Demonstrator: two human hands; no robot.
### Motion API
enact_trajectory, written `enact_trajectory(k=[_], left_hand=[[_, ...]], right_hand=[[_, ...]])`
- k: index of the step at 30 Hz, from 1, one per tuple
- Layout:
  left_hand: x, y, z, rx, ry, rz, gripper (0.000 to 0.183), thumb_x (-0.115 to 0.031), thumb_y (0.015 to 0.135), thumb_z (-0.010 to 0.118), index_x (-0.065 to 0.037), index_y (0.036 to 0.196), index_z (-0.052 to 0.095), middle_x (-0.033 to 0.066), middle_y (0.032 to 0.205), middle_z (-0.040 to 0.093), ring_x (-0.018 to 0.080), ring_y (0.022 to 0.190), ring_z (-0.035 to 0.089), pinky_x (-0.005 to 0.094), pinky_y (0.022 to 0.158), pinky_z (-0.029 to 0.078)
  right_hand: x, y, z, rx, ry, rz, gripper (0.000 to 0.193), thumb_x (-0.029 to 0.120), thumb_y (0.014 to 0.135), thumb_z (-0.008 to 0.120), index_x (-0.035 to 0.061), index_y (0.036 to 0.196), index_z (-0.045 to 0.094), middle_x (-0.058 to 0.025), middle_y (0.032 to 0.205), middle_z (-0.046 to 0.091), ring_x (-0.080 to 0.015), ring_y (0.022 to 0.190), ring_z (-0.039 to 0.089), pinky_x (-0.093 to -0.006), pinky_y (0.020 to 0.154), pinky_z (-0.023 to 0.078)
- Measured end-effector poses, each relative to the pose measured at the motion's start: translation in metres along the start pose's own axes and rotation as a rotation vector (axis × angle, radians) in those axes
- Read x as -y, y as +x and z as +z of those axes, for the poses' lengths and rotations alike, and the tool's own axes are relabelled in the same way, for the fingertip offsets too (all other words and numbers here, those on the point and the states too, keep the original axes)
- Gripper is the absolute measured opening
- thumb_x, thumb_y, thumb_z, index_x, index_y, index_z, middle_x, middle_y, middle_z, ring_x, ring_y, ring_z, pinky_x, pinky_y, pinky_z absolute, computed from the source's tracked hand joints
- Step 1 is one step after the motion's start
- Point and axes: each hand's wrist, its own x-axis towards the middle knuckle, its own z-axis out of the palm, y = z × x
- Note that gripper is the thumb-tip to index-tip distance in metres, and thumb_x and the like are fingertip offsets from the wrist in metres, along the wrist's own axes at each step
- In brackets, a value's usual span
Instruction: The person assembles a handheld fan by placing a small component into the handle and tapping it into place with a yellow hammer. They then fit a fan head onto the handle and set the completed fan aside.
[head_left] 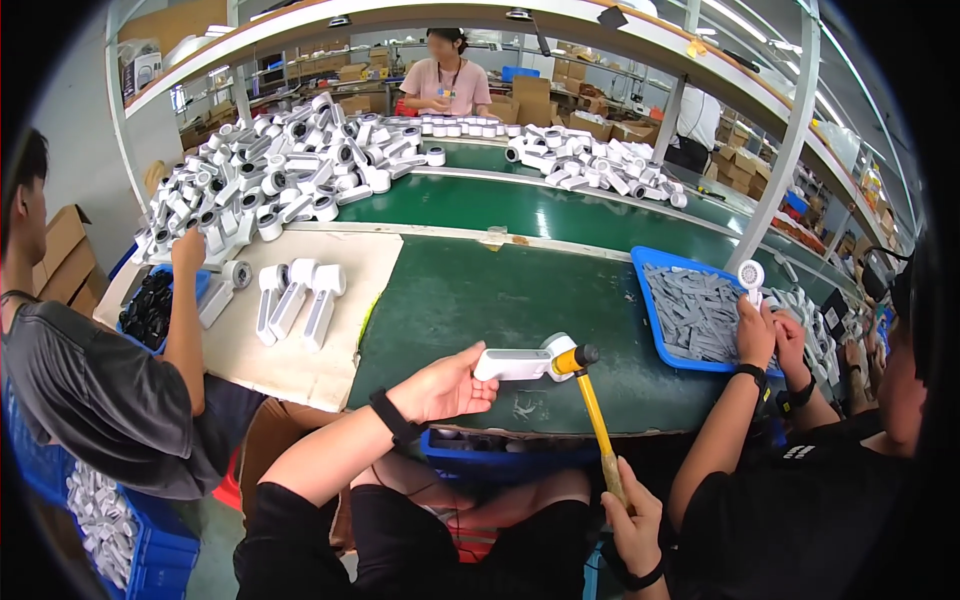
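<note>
Across the middle of the view spreads a long green-topped bench (450, 300), with a raised pale rail (560, 243) dividing its near part from a green strip (480, 205) behind. On the far left rises the biggest heap of white handheld devices (300, 160), each with a round head and a straight handle; a smaller heap (600, 160) lies farther right. Three other people are about the bench: one in dark grey (110, 370) at left, one in black (800, 500) at right, holding up a white device (751, 273), and one in pink (447, 88) on the far side. A pale cardboard sheet (350, 250) covers the near left part, and three white devices (295, 300) lie side by side on it. To the right sits a blue tray (700, 366) full of grey strips. Nearer the middle, a yellow-handled hammer (597, 420) slants up from the right hand (637, 520), whose fingers are wrapped around the lower handle. Its dark-tipped head overlaps the round end of a grey-white device (512, 364) at the bench's near side; contact cannot be told. The left hand (445, 385) pinches that device's handle end between thumb and fingers.
</note>
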Motion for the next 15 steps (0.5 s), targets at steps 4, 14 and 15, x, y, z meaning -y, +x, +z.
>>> enact_trajectory(k=[4, 14, 15], left_hand=[[0.014, -0.012, -0.009, -0.347, 0.866, 0.463, 0.042, -0.042, 0.091, 0.065, -0.010, 0.118, 0.064, 0.0082, 0.091, 0.065, 0.0223, 0.086, 0.062, 0.0334, 0.078, 0.051], [0.019, -0.013, -0.002, -0.594, 1.325, 0.672, 0.026, -0.019, 0.077, 0.080, -0.005, 0.097, 0.073, 0.0106, 0.088, 0.066, 0.0292, 0.091, 0.061, 0.0385, 0.083, 0.048], [0.018, -0.012, -0.005, -0.597, 1.326, 0.651, 0.027, -0.020, 0.076, 0.081, -0.005, 0.096, 0.073, 0.0105, 0.088, 0.066, 0.0288, 0.091, 0.061, 0.0382, 0.083, 0.048]], right_hand=[[-0.001, 0.007, 0.007, 0.065, 0.000, -0.017, 0.056, -0.005, 0.086, 0.064, -0.0006, 0.140, 0.051, -0.0010, 0.081, 0.059, -0.0041, 0.060, 0.049, -0.0203, 0.053, 0.040], [0.019, 0.033, 0.028, 0.052, -0.225, -0.296, 0.050, -0.002, 0.087, 0.064, -0.0006, 0.136, 0.052, -0.0141, 0.078, 0.055, -0.0280, 0.068, 0.058, -0.0347, 0.059, 0.046], [0.023, 0.034, 0.026, 0.196, -0.356, -0.198, 0.049, 0.000, 0.088, 0.064, 0.0010, 0.136, 0.053, -0.0143, 0.080, 0.055, -0.0288, 0.068, 0.059, -0.0348, 0.060, 0.047]])
